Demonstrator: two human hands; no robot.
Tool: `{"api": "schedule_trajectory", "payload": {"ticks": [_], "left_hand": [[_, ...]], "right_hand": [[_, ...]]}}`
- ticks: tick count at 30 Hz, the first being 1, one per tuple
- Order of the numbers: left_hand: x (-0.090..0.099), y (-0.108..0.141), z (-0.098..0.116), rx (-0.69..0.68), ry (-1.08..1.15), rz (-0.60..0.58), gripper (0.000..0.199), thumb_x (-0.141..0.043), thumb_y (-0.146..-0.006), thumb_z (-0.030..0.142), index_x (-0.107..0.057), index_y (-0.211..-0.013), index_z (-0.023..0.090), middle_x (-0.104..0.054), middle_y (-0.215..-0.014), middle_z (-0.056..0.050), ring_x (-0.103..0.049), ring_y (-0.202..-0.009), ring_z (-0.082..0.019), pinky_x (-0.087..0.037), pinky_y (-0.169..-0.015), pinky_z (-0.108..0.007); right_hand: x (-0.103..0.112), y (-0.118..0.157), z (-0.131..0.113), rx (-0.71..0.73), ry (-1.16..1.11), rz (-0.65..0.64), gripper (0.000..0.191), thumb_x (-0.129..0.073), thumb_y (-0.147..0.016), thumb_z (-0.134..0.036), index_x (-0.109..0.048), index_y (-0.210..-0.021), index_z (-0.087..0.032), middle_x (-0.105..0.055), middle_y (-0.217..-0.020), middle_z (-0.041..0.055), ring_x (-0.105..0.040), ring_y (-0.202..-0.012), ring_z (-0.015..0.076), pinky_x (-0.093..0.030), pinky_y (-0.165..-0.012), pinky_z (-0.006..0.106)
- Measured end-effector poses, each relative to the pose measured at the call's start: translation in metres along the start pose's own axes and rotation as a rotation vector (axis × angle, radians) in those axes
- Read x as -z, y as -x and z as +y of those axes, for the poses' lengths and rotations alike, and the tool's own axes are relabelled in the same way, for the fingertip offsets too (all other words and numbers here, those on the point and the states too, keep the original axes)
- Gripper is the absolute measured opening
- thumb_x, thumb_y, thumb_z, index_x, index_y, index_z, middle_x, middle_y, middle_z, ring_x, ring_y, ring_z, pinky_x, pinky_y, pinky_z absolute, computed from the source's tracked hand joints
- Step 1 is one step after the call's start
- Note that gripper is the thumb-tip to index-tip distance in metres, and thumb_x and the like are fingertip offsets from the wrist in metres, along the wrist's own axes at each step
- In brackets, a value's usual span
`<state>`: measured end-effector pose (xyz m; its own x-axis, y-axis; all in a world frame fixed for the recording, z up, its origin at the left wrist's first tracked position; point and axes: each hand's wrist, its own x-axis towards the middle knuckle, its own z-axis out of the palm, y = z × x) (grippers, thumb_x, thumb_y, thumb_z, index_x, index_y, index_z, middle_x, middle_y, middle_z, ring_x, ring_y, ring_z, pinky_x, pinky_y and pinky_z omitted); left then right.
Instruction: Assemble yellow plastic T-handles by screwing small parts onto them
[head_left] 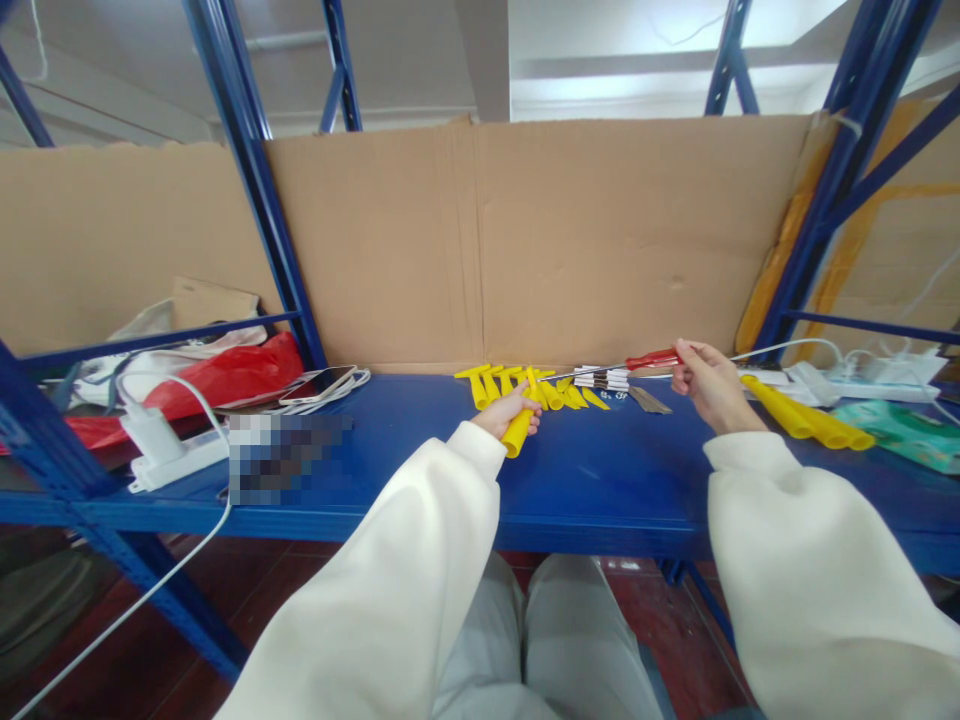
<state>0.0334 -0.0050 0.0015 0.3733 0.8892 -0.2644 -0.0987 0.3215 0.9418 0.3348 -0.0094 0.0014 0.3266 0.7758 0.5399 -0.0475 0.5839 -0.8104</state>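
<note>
My left hand point(517, 412) is wrapped round a yellow T-shaped plastic handle point(517, 437), its wide round end tilted down towards me. A screwdriver point(651, 360) with a red handle is pinched in the fingers of my right hand point(709, 385). Its thin shaft runs left to the head of the yellow handle; whether the tip touches it is too small to tell. Behind my left hand, several more yellow T-shaped handles point(475, 386) lie in a row. Small yellow wedge-shaped pieces point(596, 399), white-and-black bundles point(600, 378) and flat metal strips point(649, 401) lie between my hands.
The blue shelf point(600, 480) has a cardboard sheet point(600, 240) along its back and blue posts at both sides. Yellow tubes point(806, 415), a green packet point(904, 435) and a power strip point(870, 390) lie right. A charger on another strip point(180, 460) and a red bag point(240, 375) are left.
</note>
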Motion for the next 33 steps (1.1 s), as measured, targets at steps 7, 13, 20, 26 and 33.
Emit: {"api": "schedule_trajectory", "payload": {"ticks": [7,13,20,26,33], "left_hand": [[0.004,-0.006,-0.002,0.004,0.033,-0.021,0.085,-0.049,-0.089,-0.003,-0.025,-0.162,0.033,-0.048,-0.071,0.005,-0.041,-0.044,-0.007,-0.032,-0.042,-0.016],[0.006,-0.008,-0.003,0.005,0.041,-0.022,0.089,-0.049,-0.087,-0.004,-0.023,-0.163,0.033,-0.048,-0.071,0.006,-0.042,-0.044,-0.007,-0.033,-0.042,-0.015],[0.005,-0.008,-0.003,-0.002,0.037,-0.034,0.084,-0.050,-0.086,-0.004,-0.030,-0.160,0.031,-0.049,-0.070,0.006,-0.043,-0.043,-0.007,-0.033,-0.042,-0.015],[0.004,-0.006,-0.003,-0.007,0.012,-0.022,0.080,-0.045,-0.090,-0.004,-0.031,-0.160,0.031,-0.049,-0.072,0.004,-0.042,-0.046,-0.008,-0.032,-0.045,-0.017],[0.005,-0.007,-0.003,0.017,0.041,-0.038,0.085,-0.044,-0.089,-0.004,-0.023,-0.163,0.030,-0.046,-0.069,0.006,-0.042,-0.044,-0.008,-0.032,-0.044,-0.015]], "right_hand": [[0.005,0.001,-0.007,-0.080,-0.073,-0.098,0.039,-0.090,-0.071,-0.051,-0.069,-0.090,-0.024,-0.059,-0.058,-0.0043,-0.051,-0.047,0.0107,-0.043,-0.041,0.022],[0.003,0.002,-0.011,-0.050,-0.074,-0.107,0.041,-0.092,-0.069,-0.052,-0.062,-0.075,-0.024,-0.055,-0.056,-0.0056,-0.048,-0.047,0.0096,-0.044,-0.042,0.021],[0.002,0.002,-0.005,-0.018,-0.057,-0.037,0.052,-0.092,-0.068,-0.054,-0.050,-0.067,-0.024,-0.049,-0.050,-0.0058,-0.044,-0.042,0.0092,-0.040,-0.037,0.020],[0.003,0.000,-0.004,-0.017,-0.064,-0.007,0.049,-0.095,-0.064,-0.051,-0.053,-0.072,-0.025,-0.047,-0.046,-0.0077,-0.041,-0.040,0.0088,-0.036,-0.034,0.019],[0.004,-0.001,-0.002,-0.021,-0.042,0.006,0.047,-0.090,-0.068,-0.059,-0.060,-0.078,-0.024,-0.042,-0.042,-0.0088,-0.040,-0.037,0.0084,-0.033,-0.034,0.018]]}}
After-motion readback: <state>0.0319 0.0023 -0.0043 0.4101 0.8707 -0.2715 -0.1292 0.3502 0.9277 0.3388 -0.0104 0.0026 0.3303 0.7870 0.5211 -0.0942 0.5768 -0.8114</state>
